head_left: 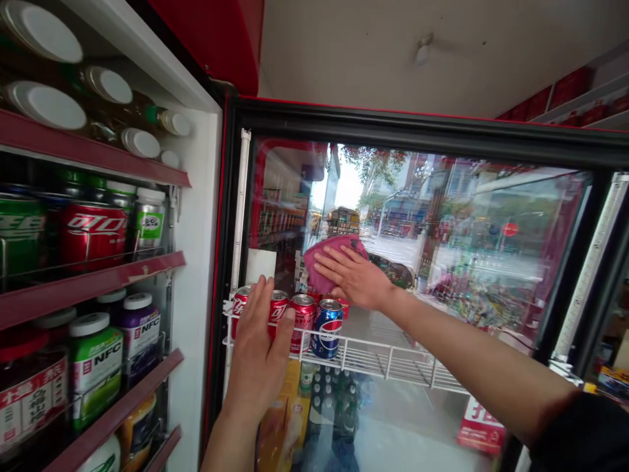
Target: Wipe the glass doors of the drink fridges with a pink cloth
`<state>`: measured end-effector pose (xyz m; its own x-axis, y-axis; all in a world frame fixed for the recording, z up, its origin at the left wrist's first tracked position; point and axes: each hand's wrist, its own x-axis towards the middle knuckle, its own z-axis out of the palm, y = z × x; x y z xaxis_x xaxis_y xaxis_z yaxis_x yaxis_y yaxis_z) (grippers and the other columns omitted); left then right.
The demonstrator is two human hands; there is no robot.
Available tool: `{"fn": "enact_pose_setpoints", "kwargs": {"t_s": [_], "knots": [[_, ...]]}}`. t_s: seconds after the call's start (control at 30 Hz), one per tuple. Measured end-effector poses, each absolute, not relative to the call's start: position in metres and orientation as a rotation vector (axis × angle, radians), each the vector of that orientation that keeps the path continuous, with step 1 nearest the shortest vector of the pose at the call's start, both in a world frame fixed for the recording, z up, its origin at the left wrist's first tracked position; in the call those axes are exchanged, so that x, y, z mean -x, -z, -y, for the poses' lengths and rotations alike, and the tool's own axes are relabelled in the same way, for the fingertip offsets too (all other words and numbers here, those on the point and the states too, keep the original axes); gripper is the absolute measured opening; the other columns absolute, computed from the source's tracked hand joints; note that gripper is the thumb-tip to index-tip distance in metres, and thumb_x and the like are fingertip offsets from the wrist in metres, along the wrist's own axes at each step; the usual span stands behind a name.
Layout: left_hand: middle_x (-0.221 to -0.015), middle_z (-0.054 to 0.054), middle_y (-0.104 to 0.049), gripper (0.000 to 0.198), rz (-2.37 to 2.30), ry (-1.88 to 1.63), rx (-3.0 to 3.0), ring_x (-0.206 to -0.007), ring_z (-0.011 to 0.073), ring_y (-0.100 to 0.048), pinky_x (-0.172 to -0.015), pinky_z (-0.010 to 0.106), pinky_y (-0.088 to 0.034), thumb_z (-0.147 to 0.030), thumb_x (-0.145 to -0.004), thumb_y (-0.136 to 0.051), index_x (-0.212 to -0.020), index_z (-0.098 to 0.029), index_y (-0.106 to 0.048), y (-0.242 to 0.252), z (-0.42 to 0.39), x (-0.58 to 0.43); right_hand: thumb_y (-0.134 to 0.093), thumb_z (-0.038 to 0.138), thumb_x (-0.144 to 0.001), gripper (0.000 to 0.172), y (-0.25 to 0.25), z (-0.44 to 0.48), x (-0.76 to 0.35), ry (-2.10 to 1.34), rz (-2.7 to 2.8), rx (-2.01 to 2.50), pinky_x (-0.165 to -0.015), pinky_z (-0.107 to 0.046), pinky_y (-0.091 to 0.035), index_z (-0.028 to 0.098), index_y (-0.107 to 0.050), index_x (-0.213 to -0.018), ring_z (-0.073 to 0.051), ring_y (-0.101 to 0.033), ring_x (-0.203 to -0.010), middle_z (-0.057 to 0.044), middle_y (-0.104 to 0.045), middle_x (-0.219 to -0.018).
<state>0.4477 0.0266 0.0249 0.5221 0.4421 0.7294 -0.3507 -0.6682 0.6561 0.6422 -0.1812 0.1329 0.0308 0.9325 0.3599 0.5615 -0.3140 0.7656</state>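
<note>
My right hand (351,275) holds a folded pink cloth (322,269) against the glass of the fridge door (472,229), its fingers laid long over the cloth. My left hand (260,341) is raised at the left, with fingers stretched up and the thumb apart, and nothing is in it. Behind it, red cola cans (303,314) and a blue Pepsi can (328,324) stand in a white wire door rack (388,360). The left hand covers part of the red cans; whether it touches them I cannot tell.
Fridge shelves on the left hold several bottles and cans, among them a green NFC bottle (95,367) and a red can (93,233). A black door frame (393,124) surrounds the glass. A red and white sign (481,423) shows at the lower right.
</note>
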Motion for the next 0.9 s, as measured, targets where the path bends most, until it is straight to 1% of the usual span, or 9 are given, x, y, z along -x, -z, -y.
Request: {"fn": "enact_pose_setpoints", "kwargs": {"t_s": [0.07,0.17,0.23,0.3,0.37,0.47,0.67,0.8,0.9], "knots": [[-0.182,0.010,-0.038,0.074,-0.069,-1.207,-1.966,-0.172,0.0291,-0.032,-0.142,0.056,-0.025,-0.062,-0.108,-0.050,-0.172,-0.023,-0.046,-0.018,-0.025,-0.448,-0.056,0.050,-0.112,0.082,-0.126,0.221,-0.643,-1.223,-1.430,-1.925,-0.143,-0.056,-0.026,0.024,-0.021,-0.181,-0.030,-0.024,-0.174,-0.002,-0.026,-0.186],[-0.181,0.012,-0.040,0.075,-0.059,-1.185,-1.985,-0.171,0.0296,-0.033,-0.142,0.056,-0.025,-0.062,-0.108,-0.050,-0.171,-0.020,-0.047,-0.012,-0.027,-0.446,-0.055,0.045,-0.112,0.082,-0.115,0.267,-0.642,-1.263,-1.331,-1.973,-0.140,-0.062,-0.030,0.025,-0.015,-0.181,-0.034,-0.029,-0.172,-0.004,-0.031,-0.184],[-0.181,0.012,-0.040,0.075,-0.044,-1.185,-1.990,-0.171,0.0294,-0.034,-0.141,0.056,-0.026,-0.060,-0.109,-0.050,-0.171,-0.019,-0.047,-0.012,-0.030,-0.442,-0.055,0.041,-0.112,0.082,-0.110,0.279,-0.641,-1.279,-1.290,-2.006,-0.138,-0.065,-0.031,0.026,-0.014,-0.181,-0.035,-0.032,-0.171,-0.005,-0.033,-0.184],[-0.181,0.012,-0.040,0.073,-0.034,-1.204,-1.989,-0.171,0.0294,-0.034,-0.141,0.057,-0.027,-0.058,-0.109,-0.050,-0.171,-0.020,-0.046,-0.013,-0.034,-0.438,-0.056,0.038,-0.111,0.081,-0.107,0.273,-0.640,-1.301,-1.261,-2.030,-0.138,-0.066,-0.032,0.026,-0.018,-0.181,-0.036,-0.032,-0.171,-0.006,-0.033,-0.184],[-0.181,0.012,-0.040,0.073,-0.033,-1.235,-1.988,-0.171,0.0298,-0.034,-0.141,0.058,-0.028,-0.057,-0.109,-0.052,-0.172,-0.020,-0.045,-0.013,-0.039,-0.433,-0.056,0.036,-0.111,0.078,-0.108,0.254,-0.637,-1.326,-1.246,-2.041,-0.137,-0.067,-0.031,0.025,-0.023,-0.180,-0.038,-0.030,-0.172,-0.006,-0.030,-0.185],[-0.181,0.012,-0.041,0.072,-0.031,-1.260,-1.992,-0.170,0.0298,-0.035,-0.141,0.058,-0.028,-0.054,-0.109,-0.054,-0.173,-0.022,-0.044,-0.010,-0.046,-0.428,-0.058,0.038,-0.110,0.076,-0.116,0.210,-0.634,-1.329,-1.282,-2.050,-0.139,-0.067,-0.029,0.023,-0.030,-0.179,-0.038,-0.026,-0.173,-0.006,-0.028,-0.186],[-0.182,0.009,-0.040,0.073,-0.076,-1.266,-2.019,-0.171,0.0293,-0.035,-0.140,0.058,-0.029,-0.055,-0.109,-0.054,-0.175,-0.026,-0.041,-0.001,-0.057,-0.417,-0.057,0.046,-0.110,0.074,-0.136,0.101,-0.628,-1.333,-1.479,-2.016,-0.144,-0.061,-0.020,0.020,-0.036,-0.177,-0.032,-0.020,-0.175,-0.005,-0.030,-0.185],[-0.181,0.006,-0.041,0.073,-0.135,-1.260,-2.026,-0.171,0.0305,-0.035,-0.139,0.062,-0.031,-0.058,-0.108,-0.054,-0.174,-0.030,-0.041,0.004,-0.063,-0.406,-0.060,0.053,-0.110,0.080,-0.146,0.021,-0.621,-1.347,-1.484,-2.052,-0.145,-0.059,-0.016,0.012,-0.038,-0.175,-0.034,-0.017,-0.176,-0.011,-0.027,-0.186],[-0.181,0.005,-0.042,0.075,-0.169,-1.259,-2.038,-0.170,0.0322,-0.037,-0.137,0.062,-0.034,-0.059,-0.106,-0.057,-0.174,-0.032,-0.042,0.008,-0.065,-0.402,-0.059,0.055,-0.110,0.083,-0.154,-0.021,-0.618,-1.414,-1.463,-2.124,-0.145,-0.060,-0.011,0.009,-0.036,-0.175,-0.034,-0.015,-0.176,-0.014,-0.024,-0.186]]}}
